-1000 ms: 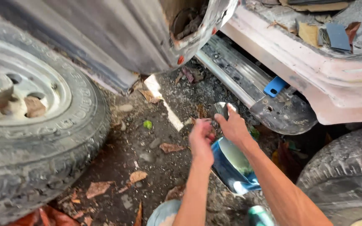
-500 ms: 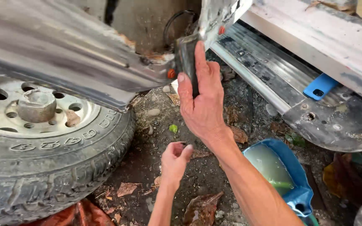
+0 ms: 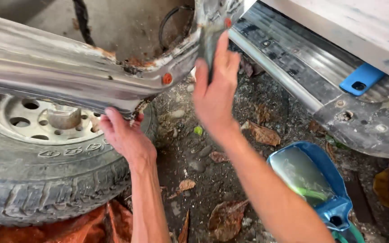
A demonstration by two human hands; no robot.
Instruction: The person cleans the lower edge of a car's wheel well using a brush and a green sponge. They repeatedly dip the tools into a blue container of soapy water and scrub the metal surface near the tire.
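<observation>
Rubber and dull steel fill the left: a worn tyre [image 3: 46, 189] lies flat on the ground, its pale wheel rim [image 3: 37, 121] partly covered by a bare-metal body panel [image 3: 68, 76] that runs across the upper frame. An orange sheet [image 3: 68, 229] shows beneath the tyre's lower edge. The left hand [image 3: 122, 135] reaches up under the panel's lower lip, fingers curled narrowly around the rusty edge and touching it. A small orange-red dot [image 3: 167, 78] sits on the panel just right of that grip. Further right, the right hand [image 3: 214, 94] is raised with fingers held together and extended, pressed flat against the panel's upright corner edge [image 3: 210, 31]; whether it pinches something small there cannot be told. Below and between the forearms, the dirt ground [image 3: 194, 171] carries dry leaves and stones. To the right a grey ribbed sill [image 3: 293, 63] slants downward with a blue plastic piece [image 3: 361, 78] on it, and a blue funnel-like container [image 3: 320, 184] lies near the right forearm.
</observation>
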